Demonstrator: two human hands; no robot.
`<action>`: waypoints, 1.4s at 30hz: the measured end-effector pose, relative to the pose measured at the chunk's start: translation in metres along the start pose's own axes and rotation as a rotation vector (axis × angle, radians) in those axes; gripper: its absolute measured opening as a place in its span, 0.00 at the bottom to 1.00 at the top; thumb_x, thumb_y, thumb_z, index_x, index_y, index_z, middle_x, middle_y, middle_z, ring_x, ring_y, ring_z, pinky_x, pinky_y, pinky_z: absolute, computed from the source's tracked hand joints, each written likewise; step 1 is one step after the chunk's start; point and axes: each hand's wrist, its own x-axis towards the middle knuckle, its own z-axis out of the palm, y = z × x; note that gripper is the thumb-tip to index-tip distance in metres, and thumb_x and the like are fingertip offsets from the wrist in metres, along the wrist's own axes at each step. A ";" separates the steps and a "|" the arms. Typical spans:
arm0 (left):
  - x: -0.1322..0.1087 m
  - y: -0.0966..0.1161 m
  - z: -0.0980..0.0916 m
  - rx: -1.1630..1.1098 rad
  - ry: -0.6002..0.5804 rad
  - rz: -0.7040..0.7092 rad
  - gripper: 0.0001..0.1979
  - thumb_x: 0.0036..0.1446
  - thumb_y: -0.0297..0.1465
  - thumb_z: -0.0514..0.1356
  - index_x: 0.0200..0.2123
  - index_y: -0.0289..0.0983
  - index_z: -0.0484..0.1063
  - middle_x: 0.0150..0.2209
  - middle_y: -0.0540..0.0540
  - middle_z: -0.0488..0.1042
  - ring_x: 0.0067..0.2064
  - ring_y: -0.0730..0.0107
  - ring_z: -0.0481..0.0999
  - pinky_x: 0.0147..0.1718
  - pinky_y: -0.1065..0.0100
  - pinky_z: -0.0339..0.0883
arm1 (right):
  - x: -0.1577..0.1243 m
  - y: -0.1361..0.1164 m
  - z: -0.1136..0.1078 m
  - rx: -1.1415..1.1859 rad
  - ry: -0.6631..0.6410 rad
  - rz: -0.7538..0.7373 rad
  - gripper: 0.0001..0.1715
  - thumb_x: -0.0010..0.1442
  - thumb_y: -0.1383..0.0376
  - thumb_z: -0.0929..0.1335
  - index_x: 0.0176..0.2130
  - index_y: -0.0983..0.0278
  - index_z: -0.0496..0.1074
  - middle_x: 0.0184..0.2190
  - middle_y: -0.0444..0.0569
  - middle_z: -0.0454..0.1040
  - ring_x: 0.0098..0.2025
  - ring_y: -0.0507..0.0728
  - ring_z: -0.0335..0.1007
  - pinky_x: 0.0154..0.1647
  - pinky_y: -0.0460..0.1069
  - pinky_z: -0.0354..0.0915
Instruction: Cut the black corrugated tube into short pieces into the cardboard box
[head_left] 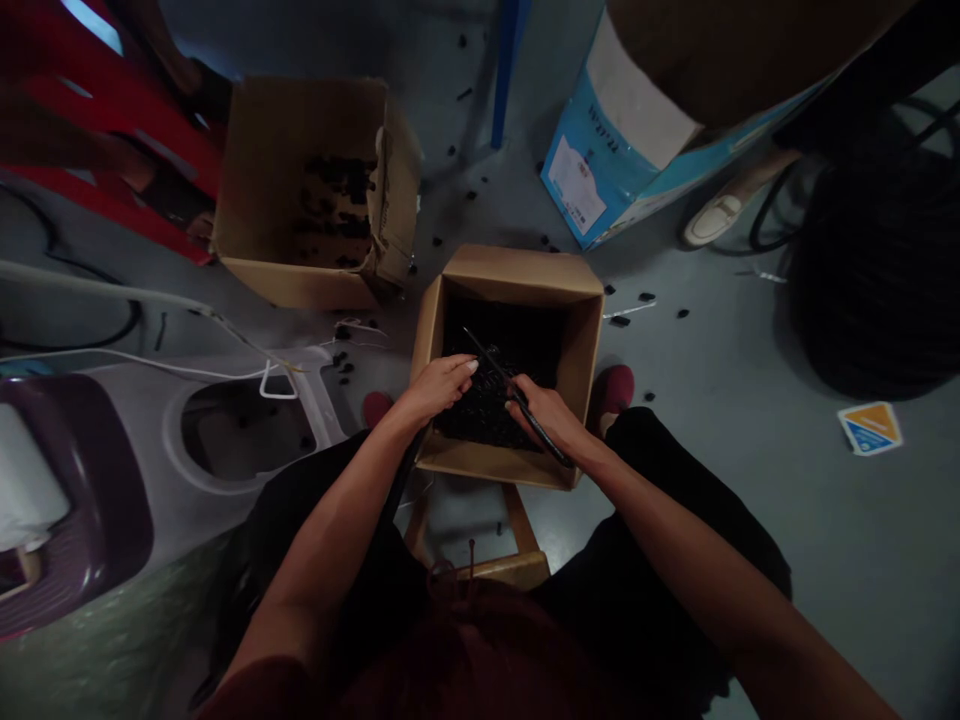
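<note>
Over an open cardboard box (517,265) between my feet, my right hand (544,410) is wrapped round the black handle of a slim knife (551,445). The thin blade points up and left across the box. My left hand (444,385) is at the box's left side, close to the blade, its thumb and fingers pinched together. What sits in that pinch is too dark to make out. A dark strip (405,470) runs beneath my left forearm toward the box edge. Inside the box lies a heap of small black pieces (480,415).
Another open cardboard box (262,180) with black pieces stands at upper left, beside another person's hand (201,225). A blue carton (574,185) is at upper right, a large black coil (877,270) at right, a grey plastic stool (322,400) at left. Black bits litter the floor.
</note>
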 end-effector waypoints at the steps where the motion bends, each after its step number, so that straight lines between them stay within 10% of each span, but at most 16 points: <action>1: 0.001 -0.001 0.000 0.007 0.008 0.000 0.10 0.59 0.33 0.54 0.39 0.33 0.71 0.21 0.56 0.58 0.16 0.86 0.52 0.15 0.78 0.43 | 0.000 0.001 0.001 -0.003 -0.003 0.006 0.08 0.59 0.64 0.61 0.40 0.61 0.63 0.30 0.47 0.73 0.28 0.55 0.68 0.31 0.47 0.57; 17: 0.003 -0.006 0.005 -0.003 -0.035 -0.027 0.14 0.59 0.34 0.55 0.45 0.33 0.71 0.21 0.55 0.60 0.16 0.85 0.53 0.15 0.78 0.43 | 0.004 0.012 -0.004 -0.039 -0.006 0.060 0.08 0.60 0.61 0.62 0.37 0.61 0.66 0.28 0.48 0.72 0.29 0.56 0.70 0.30 0.46 0.57; 30: -0.010 0.007 0.009 -0.220 -0.192 -0.068 0.21 0.54 0.29 0.53 0.51 0.33 0.70 0.24 0.53 0.61 0.17 0.85 0.54 0.15 0.79 0.43 | 0.014 0.000 -0.017 0.992 0.116 0.227 0.19 0.48 0.59 0.68 0.40 0.61 0.61 0.26 0.40 0.70 0.24 0.49 0.65 0.27 0.47 0.67; 42: -0.009 -0.005 0.025 -0.233 -0.284 -0.120 0.40 0.47 0.23 0.52 0.66 0.34 0.49 0.29 0.51 0.69 0.21 0.82 0.61 0.17 0.77 0.51 | 0.014 -0.002 -0.014 0.996 0.136 0.172 0.26 0.44 0.54 0.72 0.40 0.60 0.62 0.25 0.37 0.65 0.23 0.50 0.66 0.27 0.49 0.67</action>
